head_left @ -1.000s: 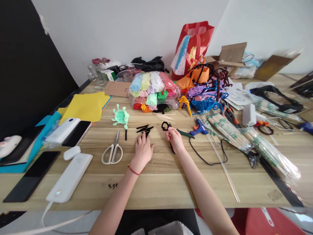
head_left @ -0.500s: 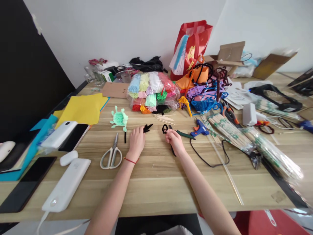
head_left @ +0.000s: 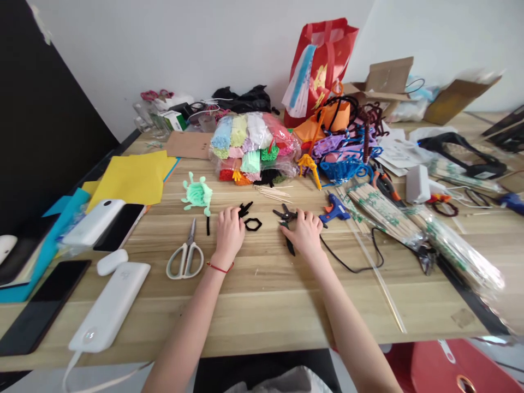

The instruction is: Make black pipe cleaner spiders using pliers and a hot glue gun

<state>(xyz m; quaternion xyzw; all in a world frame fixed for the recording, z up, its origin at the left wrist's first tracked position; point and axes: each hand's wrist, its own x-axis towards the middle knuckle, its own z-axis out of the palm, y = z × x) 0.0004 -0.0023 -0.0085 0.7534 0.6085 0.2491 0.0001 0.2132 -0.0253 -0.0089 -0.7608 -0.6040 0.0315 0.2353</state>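
My left hand [head_left: 230,233] rests on the table, its fingers bent over one end of a small bunch of black pipe cleaner pieces [head_left: 245,209]. Just right of that hand, a black pipe cleaner ring [head_left: 253,224] lies flat. My right hand [head_left: 306,231] is closed over the pliers [head_left: 283,214], whose dark jaws stick out to the left; most of the handles are hidden beneath the fingers. A mint-green pipe cleaner figure [head_left: 197,194] lies beyond my left hand, with a short black strip [head_left: 208,225] below it. White-handled scissors [head_left: 186,256] are to the left.
A blue glue gun [head_left: 335,210] and its cord lie right of my right hand, near bagged sticks [head_left: 380,215]. Bundled pipe cleaners [head_left: 254,147] and loose wooden sticks [head_left: 272,193] are farther back. Phones and a white power bank [head_left: 110,305] lie at the left.
My right hand has let go of the black ring, which now lies beside my left hand, and has moved onto the pliers. My left hand has barely moved.
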